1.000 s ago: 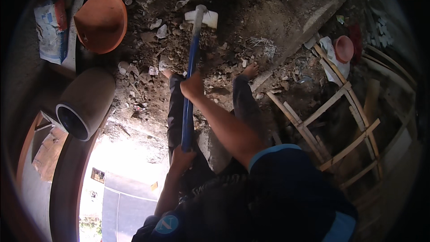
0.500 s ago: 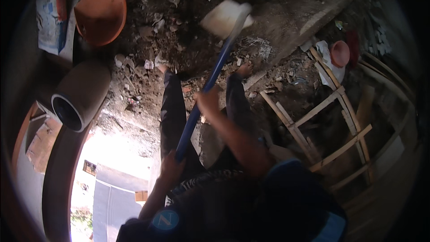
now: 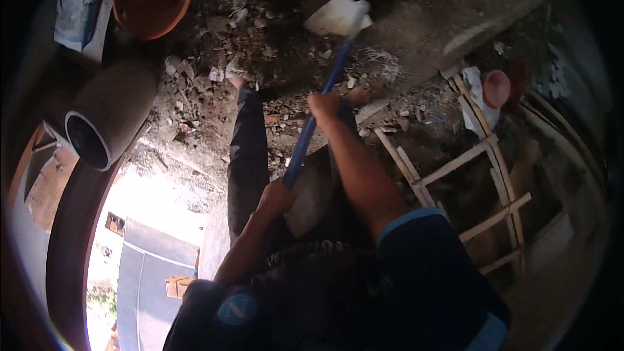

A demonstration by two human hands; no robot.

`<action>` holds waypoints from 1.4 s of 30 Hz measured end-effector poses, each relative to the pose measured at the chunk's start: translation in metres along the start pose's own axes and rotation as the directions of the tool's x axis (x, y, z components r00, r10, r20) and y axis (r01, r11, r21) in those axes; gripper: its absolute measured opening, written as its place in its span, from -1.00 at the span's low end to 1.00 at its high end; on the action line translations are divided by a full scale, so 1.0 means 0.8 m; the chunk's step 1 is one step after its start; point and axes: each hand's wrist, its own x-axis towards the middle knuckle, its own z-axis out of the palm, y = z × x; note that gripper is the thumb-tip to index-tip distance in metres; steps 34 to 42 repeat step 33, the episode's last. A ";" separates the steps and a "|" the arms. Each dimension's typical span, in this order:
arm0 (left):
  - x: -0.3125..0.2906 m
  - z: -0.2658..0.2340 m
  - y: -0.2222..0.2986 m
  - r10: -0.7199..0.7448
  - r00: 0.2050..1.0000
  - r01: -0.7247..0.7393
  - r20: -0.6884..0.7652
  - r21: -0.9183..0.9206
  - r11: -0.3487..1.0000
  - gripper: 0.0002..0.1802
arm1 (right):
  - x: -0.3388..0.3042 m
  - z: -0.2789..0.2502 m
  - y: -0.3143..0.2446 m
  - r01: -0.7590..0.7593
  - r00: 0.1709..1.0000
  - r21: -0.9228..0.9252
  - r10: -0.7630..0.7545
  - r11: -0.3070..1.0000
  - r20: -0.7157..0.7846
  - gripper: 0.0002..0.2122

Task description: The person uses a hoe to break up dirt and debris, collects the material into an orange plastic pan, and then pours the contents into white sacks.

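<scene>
A hoe (image 3: 301,149) with a long blue handle runs from near my body toward the far ground. Its wide pale blade (image 3: 335,17) is at the far end, slightly blurred, over dark earth; whether it touches the soil I cannot tell. My left hand (image 3: 277,196) is closed around the handle's near end. Farther up, my right hand (image 3: 324,106) wraps the shaft near its middle. Loose soil and rubble (image 3: 214,101) lie around my feet, which stand apart beyond my dark trousers.
At left are an orange bucket-like container (image 3: 156,0) and a large grey pipe-shaped cylinder (image 3: 107,117). A wooden ladder-like frame (image 3: 499,169) lies at right, with a pink pot (image 3: 496,88) by its far end. A plank-like edge (image 3: 494,23) crosses the far right ground.
Both my hands have moved away from my body and a little to the right with the hoe. The blade has shifted slightly right and farther away.
</scene>
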 end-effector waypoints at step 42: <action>-0.119 0.009 -0.045 -0.097 0.994 0.100 0.046 -0.067 0.993 -0.38 | -0.076 0.033 0.046 -0.167 0.972 0.105 0.146 0.980 0.186 -0.67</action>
